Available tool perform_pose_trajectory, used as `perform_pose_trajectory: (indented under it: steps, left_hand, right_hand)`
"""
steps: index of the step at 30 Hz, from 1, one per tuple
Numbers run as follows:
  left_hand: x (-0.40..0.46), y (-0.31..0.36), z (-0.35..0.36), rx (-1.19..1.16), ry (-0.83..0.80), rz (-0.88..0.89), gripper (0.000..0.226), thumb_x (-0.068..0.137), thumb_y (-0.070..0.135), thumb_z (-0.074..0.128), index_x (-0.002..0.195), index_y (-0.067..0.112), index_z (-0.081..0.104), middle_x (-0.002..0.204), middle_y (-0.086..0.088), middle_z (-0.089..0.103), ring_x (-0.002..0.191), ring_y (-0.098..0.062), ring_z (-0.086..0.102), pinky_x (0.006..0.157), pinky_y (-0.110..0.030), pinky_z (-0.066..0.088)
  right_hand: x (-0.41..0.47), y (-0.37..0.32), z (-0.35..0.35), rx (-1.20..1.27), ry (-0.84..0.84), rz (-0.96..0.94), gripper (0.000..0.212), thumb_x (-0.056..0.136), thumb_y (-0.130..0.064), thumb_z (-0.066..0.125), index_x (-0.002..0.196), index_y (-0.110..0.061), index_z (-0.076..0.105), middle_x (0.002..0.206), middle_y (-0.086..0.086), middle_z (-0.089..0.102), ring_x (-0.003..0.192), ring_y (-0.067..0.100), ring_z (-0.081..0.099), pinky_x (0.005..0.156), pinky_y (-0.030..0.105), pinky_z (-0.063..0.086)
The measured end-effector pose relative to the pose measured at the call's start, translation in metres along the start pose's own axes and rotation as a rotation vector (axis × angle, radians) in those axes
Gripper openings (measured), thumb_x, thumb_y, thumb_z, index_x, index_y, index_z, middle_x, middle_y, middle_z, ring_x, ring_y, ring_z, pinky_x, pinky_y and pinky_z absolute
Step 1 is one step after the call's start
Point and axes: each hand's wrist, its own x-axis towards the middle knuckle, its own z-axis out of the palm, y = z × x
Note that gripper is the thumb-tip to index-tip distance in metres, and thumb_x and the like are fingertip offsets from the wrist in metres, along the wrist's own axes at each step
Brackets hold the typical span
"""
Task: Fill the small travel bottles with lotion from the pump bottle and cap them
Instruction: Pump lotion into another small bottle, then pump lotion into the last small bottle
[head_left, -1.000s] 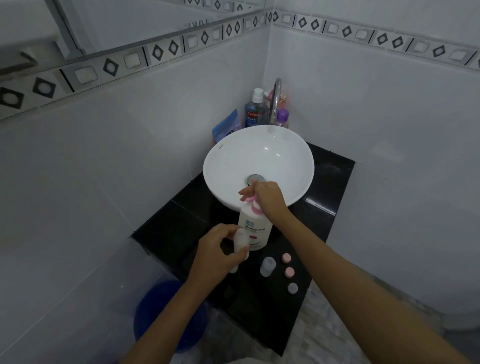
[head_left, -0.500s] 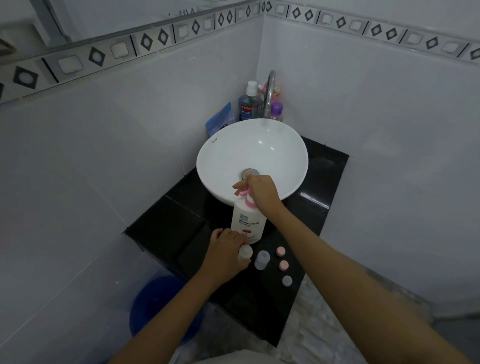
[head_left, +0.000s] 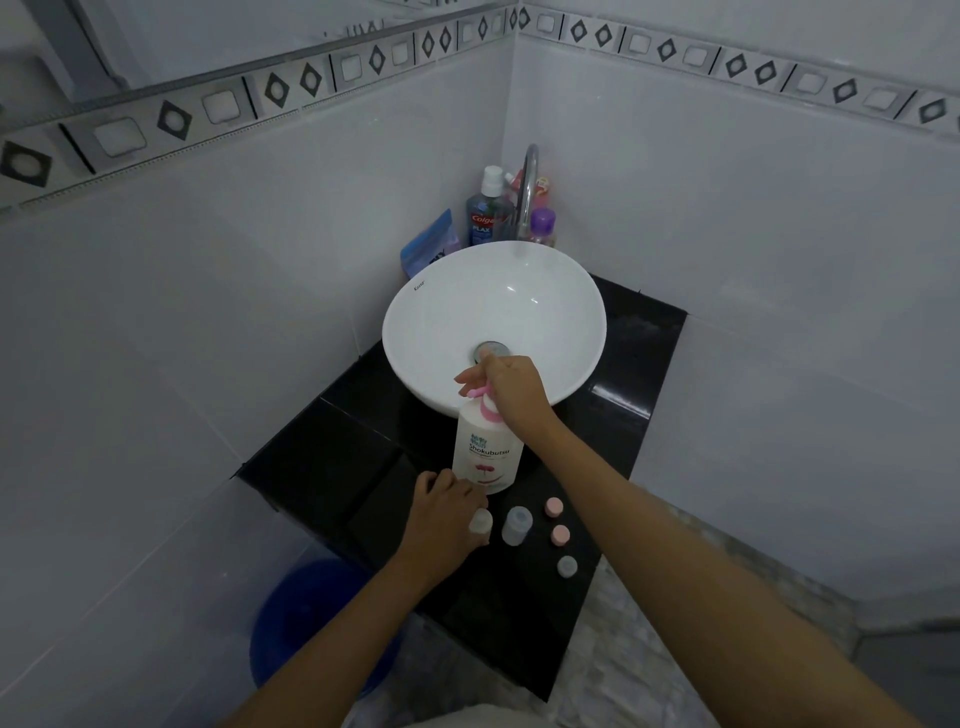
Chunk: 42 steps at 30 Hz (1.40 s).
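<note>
A white pump bottle (head_left: 485, 452) with a pink pump stands on the black counter (head_left: 322, 467) in front of the basin. My right hand (head_left: 511, 387) rests on top of its pump head. My left hand (head_left: 447, 514) holds a small white travel bottle (head_left: 480, 520) upright on the counter, just below the pump bottle. A second small translucent bottle (head_left: 517, 526) stands uncapped right beside it. Two pink caps (head_left: 554, 506) (head_left: 560, 534) and a pale grey cap (head_left: 567, 566) lie loose to the right.
A white round basin (head_left: 441, 306) fills the back of the counter, with a chrome tap (head_left: 529, 192) behind it. Mouthwash (head_left: 483, 221), a purple-capped bottle (head_left: 543, 228) and a blue pouch (head_left: 428, 241) stand in the corner. A blue bucket (head_left: 301, 613) sits on the floor at the left.
My left hand has lowered the small white bottle from under the pump spout down onto the counter beside the other small bottle. My right hand stays on the pump.
</note>
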Motion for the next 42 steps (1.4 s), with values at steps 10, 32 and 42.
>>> perform_pose_trajectory:
  steps: [10,32,42]
  left_hand:
    - [0.001,0.002,-0.001,0.059,-0.013,0.027,0.060,0.075,0.052,0.064,0.127,0.025,0.051,0.130,0.005,0.054,0.123,-0.017,0.039,0.109,-0.038,0.020]
    - [0.019,0.043,-0.012,0.114,-0.074,0.156,0.039,0.086,0.038,0.054,0.116,0.013,0.053,0.121,-0.005,0.056,0.119,-0.024,0.042,0.106,-0.039,0.025]
    - [-0.018,0.022,-0.044,-1.096,0.148,-0.171,0.026,0.072,0.034,0.070,0.092,0.037,0.054,0.098,0.013,0.064,0.095,0.000,0.060,0.075,-0.018,0.050]
  right_hand:
    - [0.003,0.003,0.000,0.009,-0.002,-0.002,0.045,0.098,-0.024,0.038,0.081,-0.002,0.074,0.062,0.006,0.067,0.070,0.024,0.059,0.061,0.016,0.044]
    - [0.000,0.000,0.000,-0.016,-0.010,0.012,0.045,0.098,-0.024,0.038,0.082,-0.002,0.074,0.057,-0.002,0.066,0.059,0.004,0.061,0.061,0.013,0.044]
    - [-0.001,0.000,0.001,0.016,-0.004,-0.002,0.045,0.098,-0.024,0.040,0.077,-0.002,0.073,0.062,0.003,0.068,0.063,0.017,0.063,0.064,0.021,0.045]
